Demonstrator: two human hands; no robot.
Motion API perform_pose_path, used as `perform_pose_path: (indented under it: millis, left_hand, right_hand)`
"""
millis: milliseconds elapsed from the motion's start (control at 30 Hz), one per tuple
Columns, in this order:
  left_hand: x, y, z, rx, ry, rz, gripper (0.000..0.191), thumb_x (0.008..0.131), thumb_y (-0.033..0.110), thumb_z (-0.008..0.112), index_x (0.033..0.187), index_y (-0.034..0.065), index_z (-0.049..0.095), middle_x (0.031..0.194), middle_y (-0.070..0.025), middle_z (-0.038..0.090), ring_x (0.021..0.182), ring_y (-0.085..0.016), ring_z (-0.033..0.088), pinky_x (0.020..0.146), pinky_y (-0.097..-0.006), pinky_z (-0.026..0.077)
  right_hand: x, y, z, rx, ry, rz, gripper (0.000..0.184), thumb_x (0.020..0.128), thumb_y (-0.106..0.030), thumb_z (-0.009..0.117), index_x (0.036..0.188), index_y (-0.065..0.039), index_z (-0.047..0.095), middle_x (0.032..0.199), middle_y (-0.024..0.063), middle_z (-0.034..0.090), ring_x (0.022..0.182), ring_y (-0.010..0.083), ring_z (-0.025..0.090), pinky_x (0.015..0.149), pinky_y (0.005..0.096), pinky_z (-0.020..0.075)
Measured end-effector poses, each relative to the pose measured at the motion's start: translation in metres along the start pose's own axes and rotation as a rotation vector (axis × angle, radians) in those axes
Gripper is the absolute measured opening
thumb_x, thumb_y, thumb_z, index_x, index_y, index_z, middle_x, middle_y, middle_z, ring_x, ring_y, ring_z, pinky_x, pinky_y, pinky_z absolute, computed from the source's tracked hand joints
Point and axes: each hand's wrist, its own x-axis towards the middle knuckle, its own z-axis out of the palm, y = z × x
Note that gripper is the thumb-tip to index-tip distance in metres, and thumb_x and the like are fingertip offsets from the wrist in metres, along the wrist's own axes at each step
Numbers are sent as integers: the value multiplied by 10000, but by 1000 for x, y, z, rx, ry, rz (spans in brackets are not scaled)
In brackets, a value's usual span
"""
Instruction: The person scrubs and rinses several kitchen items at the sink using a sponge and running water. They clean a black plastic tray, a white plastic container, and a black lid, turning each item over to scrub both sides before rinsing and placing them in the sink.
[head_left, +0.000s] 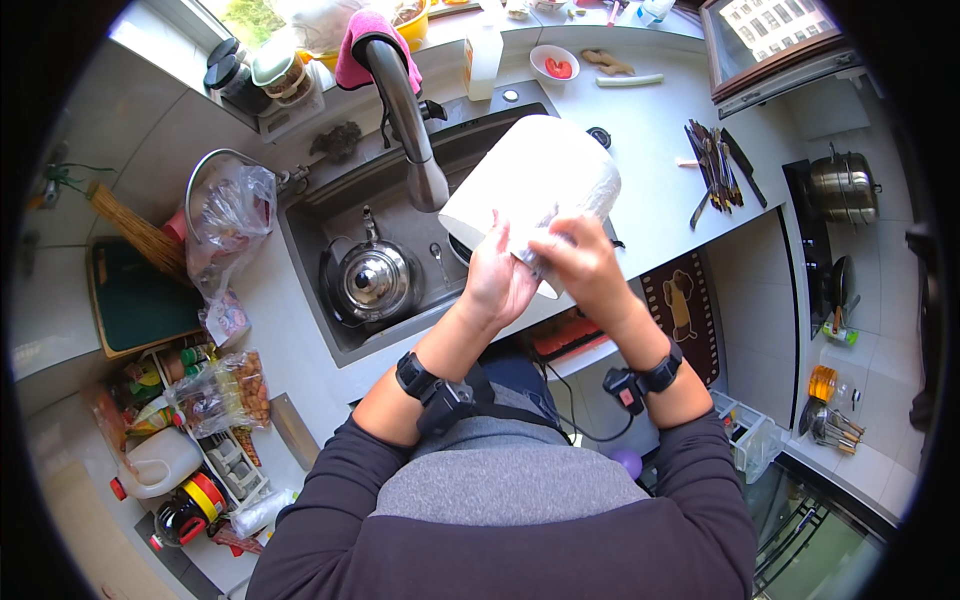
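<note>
A large white roll (536, 169), apparently of paper towel with clear plastic on one side, is tilted above the sink's right end. My left hand (499, 277) lies palm up against its lower edge. Bent fingers of my right hand (581, 259) pinch thin crumpled plastic at the same edge, close beside the left hand. A steel kettle (373, 279) and a spoon (439, 262) lie in the sink (330, 346), left of my hands. The grey faucet (409, 127) reaches over the sink, with a pink cloth on its bend. Part of a dark round item is hidden beneath the roll.
Several knives, forks and other utensils (718, 169) lie on the right counter. A bowl with a tomato piece (555, 66), ginger (607, 61) and a white bottle (482, 64) stand along the back. Bags and bottles crowd the left counter; an open window frame (776, 64) juts in at upper right.
</note>
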Motion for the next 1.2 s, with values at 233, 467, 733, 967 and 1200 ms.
perform_pose_path:
  millis: [233, 467, 733, 967, 1200]
  left_hand:
    - [2, 0, 3, -5, -16, 18, 556, 1044, 403, 188, 1420, 6, 289, 1413, -160, 422, 1306, -288, 417, 1123, -435, 304]
    - [0, 0, 4, 31, -54, 15, 537, 1048, 381, 188, 1426, 9, 268, 1429, -157, 396, 1310, -293, 406, 1124, -436, 301]
    - [4, -1, 3, 43, -58, 5, 507, 1049, 352, 197, 1438, 31, 256, 1427, -154, 395, 1311, -286, 408, 1121, -437, 306]
    - [2, -1, 7, 82, -44, 41, 462, 1032, 278, 339, 1417, 25, 297, 1388, -139, 441, 1272, -273, 455, 1076, -443, 362]
    - [-3, 16, -1, 227, -21, 88, 439, 890, 83, 628, 1281, 14, 441, 1215, -106, 552, 1136, -210, 564, 955, -356, 484]
  right_hand:
    - [0, 7, -1, -56, -11, -63, 304, 648, -36, 711, 949, -75, 683, 939, 117, 554, 894, 296, 559, 782, 390, 480]
    - [10, -3, -5, -23, 40, 27, 321, 681, 39, 677, 972, -94, 692, 922, 107, 539, 883, 285, 550, 791, 362, 477]
    - [6, -3, -3, -12, 57, 21, 315, 684, 46, 671, 974, -75, 696, 926, 117, 524, 886, 290, 544, 797, 374, 472]
    - [-3, 42, -2, -68, 184, 352, 132, 862, -74, 641, 984, -30, 662, 975, 132, 519, 941, 291, 526, 848, 375, 459]
    - [9, 76, -28, 305, 304, 594, 324, 866, -273, 706, 993, -42, 517, 1026, 113, 529, 930, 171, 526, 841, 288, 452]
